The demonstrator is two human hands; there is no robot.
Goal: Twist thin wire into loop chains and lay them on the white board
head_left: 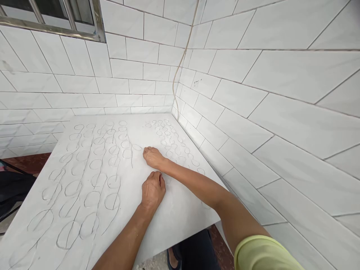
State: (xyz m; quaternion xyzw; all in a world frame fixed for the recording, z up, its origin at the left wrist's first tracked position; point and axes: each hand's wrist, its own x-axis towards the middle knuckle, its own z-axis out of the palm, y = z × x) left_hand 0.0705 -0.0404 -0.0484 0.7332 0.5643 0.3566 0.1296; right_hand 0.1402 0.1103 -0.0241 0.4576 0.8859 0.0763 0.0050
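A large white board point(174, 210) lies before me, covered with thin dark circles and wavy lines that look like pencil marks. My right hand point(153, 157) rests on it with fingers curled together, its fingertips beside a small faint circle point(137, 147). Whatever those fingers pinch is hidden. Just below and nearer to me, my left hand point(153, 190) is closed in a loose fist on the surface, knuckles up. Its inside cannot be seen. Rows of larger circles point(69, 234) spread over the left half, and smaller circles point(167, 133) cluster at the far right.
White tiled walls point(298, 93) meet at the corner behind the board. A thin beige cable point(180, 67) hangs down there. A barred window point(53, 18) is at upper left. Dark fabric point(14, 187) lies past the left edge, and my leg point(199, 251) shows below.
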